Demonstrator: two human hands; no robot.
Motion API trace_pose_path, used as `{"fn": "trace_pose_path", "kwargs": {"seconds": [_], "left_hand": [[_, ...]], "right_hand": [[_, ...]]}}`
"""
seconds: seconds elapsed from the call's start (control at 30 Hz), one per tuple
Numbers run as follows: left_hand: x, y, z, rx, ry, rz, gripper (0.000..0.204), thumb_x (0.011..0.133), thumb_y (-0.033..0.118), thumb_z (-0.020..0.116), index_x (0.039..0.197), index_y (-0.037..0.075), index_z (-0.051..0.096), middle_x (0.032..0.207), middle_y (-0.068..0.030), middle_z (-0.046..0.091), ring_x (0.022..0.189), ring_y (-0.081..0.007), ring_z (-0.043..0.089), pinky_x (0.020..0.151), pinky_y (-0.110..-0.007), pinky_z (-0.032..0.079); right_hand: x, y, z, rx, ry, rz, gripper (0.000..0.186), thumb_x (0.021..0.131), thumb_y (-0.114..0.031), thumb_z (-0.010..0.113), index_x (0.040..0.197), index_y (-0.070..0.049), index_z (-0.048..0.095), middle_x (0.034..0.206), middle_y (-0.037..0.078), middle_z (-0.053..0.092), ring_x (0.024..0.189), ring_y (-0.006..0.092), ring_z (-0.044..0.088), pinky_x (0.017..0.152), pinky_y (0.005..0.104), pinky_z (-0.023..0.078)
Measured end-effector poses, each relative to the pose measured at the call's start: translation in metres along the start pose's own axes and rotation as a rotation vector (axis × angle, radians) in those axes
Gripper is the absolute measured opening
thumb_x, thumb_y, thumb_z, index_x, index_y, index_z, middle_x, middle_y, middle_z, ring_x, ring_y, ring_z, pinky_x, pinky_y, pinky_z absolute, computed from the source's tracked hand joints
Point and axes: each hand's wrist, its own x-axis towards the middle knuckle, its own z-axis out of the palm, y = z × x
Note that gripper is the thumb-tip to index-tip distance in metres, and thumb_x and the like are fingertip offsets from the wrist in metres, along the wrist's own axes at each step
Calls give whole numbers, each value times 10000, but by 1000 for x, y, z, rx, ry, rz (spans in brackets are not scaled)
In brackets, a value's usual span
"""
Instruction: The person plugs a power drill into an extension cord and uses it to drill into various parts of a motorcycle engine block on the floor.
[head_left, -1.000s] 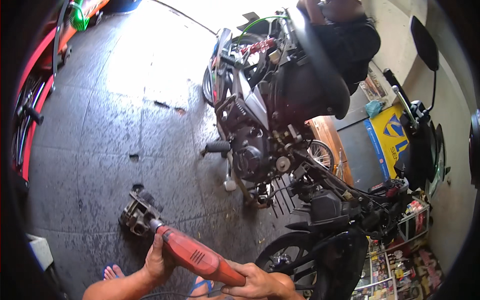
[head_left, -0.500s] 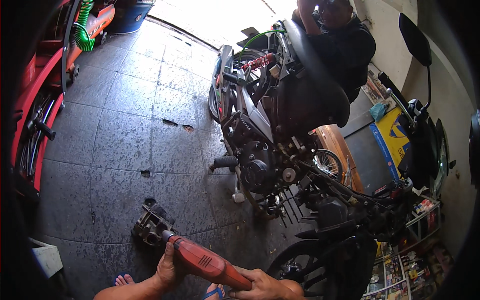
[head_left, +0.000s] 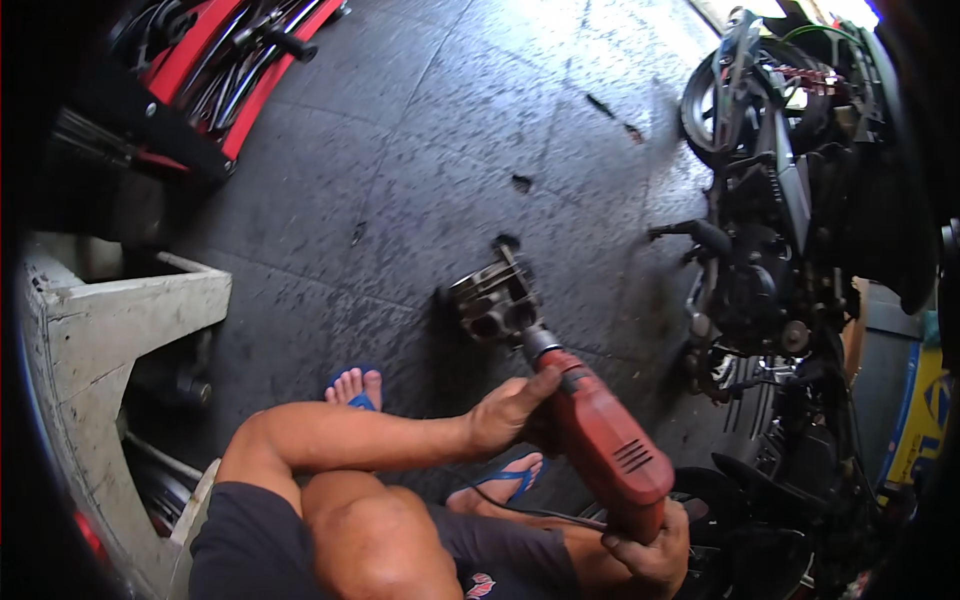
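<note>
A red corded power drill (head_left: 612, 430) slants across the lower middle, its metal chuck (head_left: 541, 342) pointing up and left. My left hand (head_left: 508, 412) is closed around the front of its body, just behind the chuck. Farther back, my right hand (head_left: 655, 552) grips the handle end. On the floor beyond the chuck lies a greasy cast-metal engine part (head_left: 497, 302) with round openings. The chuck end overlaps its near edge in the picture; I cannot tell whether a bit touches it. The drill's black cord (head_left: 535, 512) runs beneath my arms.
A partly stripped motorcycle (head_left: 765, 260) stands at the right. A red tool cart (head_left: 262, 100) full of wrenches is at the upper left. The worn whitish bench (head_left: 135, 310) lies close on my left. My feet in blue flip-flops (head_left: 362, 398) rest on the dark tiled floor (head_left: 440, 150).
The view has swung left and down, so the motorcycle now sits farther right and the bench shows more. Both hands still hold the drill. The other person is no longer visible.
</note>
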Motion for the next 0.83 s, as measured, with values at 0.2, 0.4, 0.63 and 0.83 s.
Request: {"fn": "trace_pose_path", "kwargs": {"seconds": [0.2, 0.4, 0.63, 0.83], "left_hand": [[-10, 10, 6, 22, -2, 30, 903, 901, 822, 440, 1213, 0, 645, 1056, -132, 709, 919, -210, 703, 848, -350, 568], [-1, 7, 5, 51, -14, 13, 939, 874, 851, 445, 1226, 1, 638, 1033, -131, 708, 905, -202, 699, 823, -343, 569], [4, 5, 5, -1, -27, 10, 926, 871, 848, 458, 1210, 5, 638, 993, -114, 703, 849, -189, 683, 769, -333, 560], [6, -3, -18, 61, -180, -53, 921, 897, 793, 477, 1351, -6, 526, 1184, -156, 669, 1066, -242, 681, 897, -404, 580]], "right_hand": [[0, -5, 6, 16, 5, 3, 362, 684, -235, 878, 831, 15, 662, 737, 39, 664, 645, 119, 602, 607, 264, 461], [6, -2, 0, 26, 28, -4, 348, 678, -223, 882, 803, 15, 660, 708, 39, 654, 629, 127, 602, 592, 269, 458], [6, 0, 0, 37, 62, 13, 393, 663, -216, 883, 872, 34, 663, 738, 42, 666, 637, 128, 615, 597, 265, 474], [7, 7, -16, -158, -152, -59, 568, 759, -217, 813, 1228, -7, 571, 925, 101, 711, 853, 193, 681, 809, 308, 503]]}}
